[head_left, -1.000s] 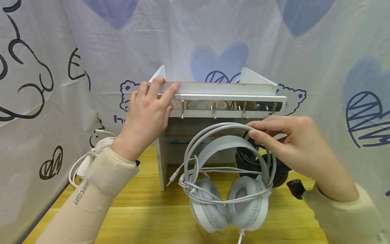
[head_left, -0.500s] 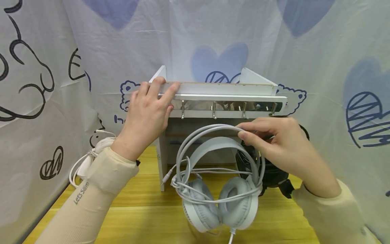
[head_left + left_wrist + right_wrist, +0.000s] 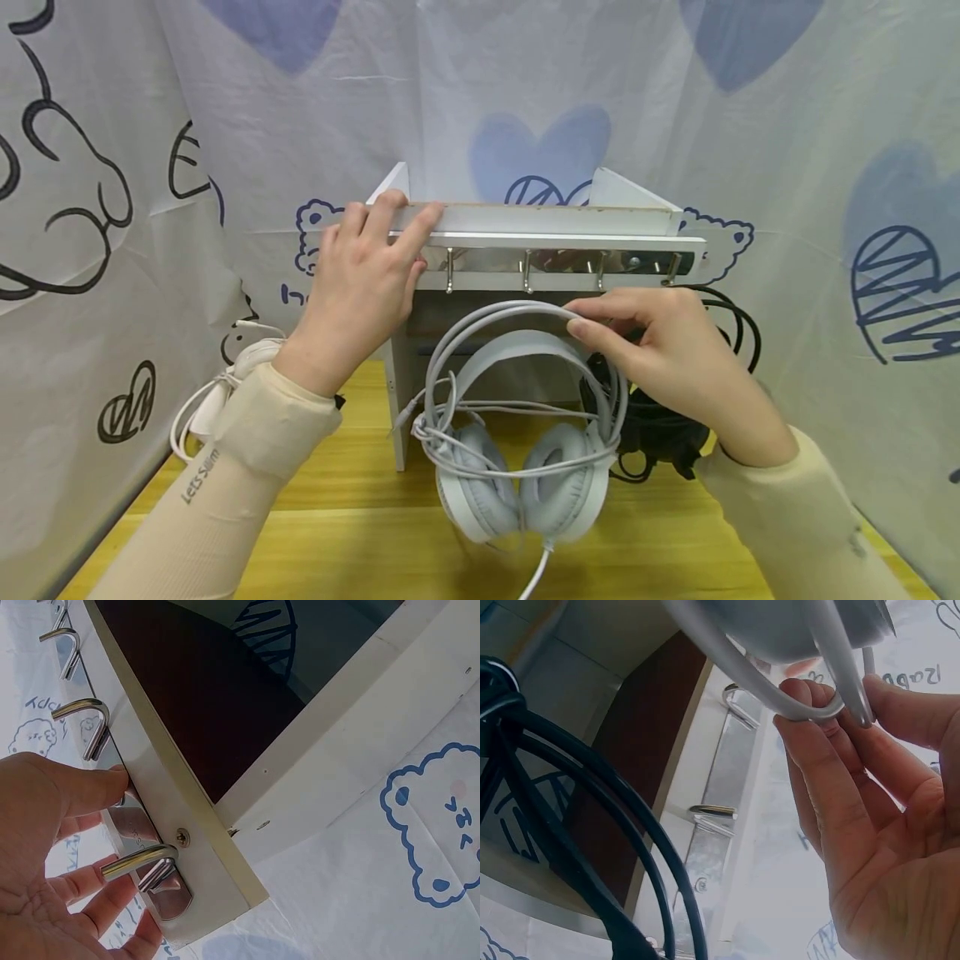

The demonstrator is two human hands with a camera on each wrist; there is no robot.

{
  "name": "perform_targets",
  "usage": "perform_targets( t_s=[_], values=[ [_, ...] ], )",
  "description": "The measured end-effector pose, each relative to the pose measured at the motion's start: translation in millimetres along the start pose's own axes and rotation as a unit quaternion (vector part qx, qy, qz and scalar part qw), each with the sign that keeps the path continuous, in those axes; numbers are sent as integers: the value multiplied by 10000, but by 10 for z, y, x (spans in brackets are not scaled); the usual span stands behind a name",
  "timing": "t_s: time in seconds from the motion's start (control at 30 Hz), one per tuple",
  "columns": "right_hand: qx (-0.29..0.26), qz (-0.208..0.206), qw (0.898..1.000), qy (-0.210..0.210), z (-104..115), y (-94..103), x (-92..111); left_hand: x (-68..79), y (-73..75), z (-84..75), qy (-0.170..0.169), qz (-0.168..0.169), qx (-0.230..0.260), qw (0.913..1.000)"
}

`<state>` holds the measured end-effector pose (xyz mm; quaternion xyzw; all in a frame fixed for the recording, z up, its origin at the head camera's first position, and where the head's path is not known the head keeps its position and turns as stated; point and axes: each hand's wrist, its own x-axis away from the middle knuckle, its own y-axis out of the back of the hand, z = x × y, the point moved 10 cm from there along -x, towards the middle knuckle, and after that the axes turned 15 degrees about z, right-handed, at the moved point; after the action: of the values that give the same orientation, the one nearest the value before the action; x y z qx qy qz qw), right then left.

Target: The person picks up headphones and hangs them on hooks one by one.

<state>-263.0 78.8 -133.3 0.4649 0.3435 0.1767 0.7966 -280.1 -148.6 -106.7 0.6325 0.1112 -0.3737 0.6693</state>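
White headphones (image 3: pixel 525 467), with their cable wound around the ear cups, hang in front of the white shelf (image 3: pixel 540 221). The thumb and fingers of my right hand (image 3: pixel 667 358) pinch the right part of their double headband (image 3: pixel 810 712). My left hand (image 3: pixel 363 279) grips the shelf's front left corner, fingers over the top. In the left wrist view its thumb lies on the metal hook strip (image 3: pixel 135 821), between two hooks. In the head view the headband's top sits just below one of the middle hooks (image 3: pixel 527 271).
A black bundle (image 3: pixel 660 421) with looped cable (image 3: pixel 630 817) hangs below the rightmost hook (image 3: pixel 672 268), behind the right hand. White cabled items (image 3: pixel 217 408) are at the left, by the printed curtain (image 3: pixel 82 350). The wooden tabletop (image 3: pixel 360 542) lies underneath.
The right hand has moved left with the white headphones, bringing them under the middle hooks. More of the black cable loops now shows at the right. The left hand stays on the shelf.
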Motion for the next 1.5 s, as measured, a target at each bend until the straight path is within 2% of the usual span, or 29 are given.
perform_targets(
  t_s=[0.13, 0.7, 1.07, 1.5],
  values=[
    [102, -16, 9999, 5, -26, -18, -38, 1, -6, 4, 4, 12, 15, 10000],
    [-148, 260, 9988, -390, -241, -123, -199, 11, -7, 14, 32, 27, 20, 10000],
    [67, 241, 9987, -448, -272, -142, -257, 10, 14, -2, -25, -94, 5, 10000],
    [-3, 312, 9978, -579, -334, -188, -345, 5, 5, 2, 15, -68, 23, 10000]
  ],
)
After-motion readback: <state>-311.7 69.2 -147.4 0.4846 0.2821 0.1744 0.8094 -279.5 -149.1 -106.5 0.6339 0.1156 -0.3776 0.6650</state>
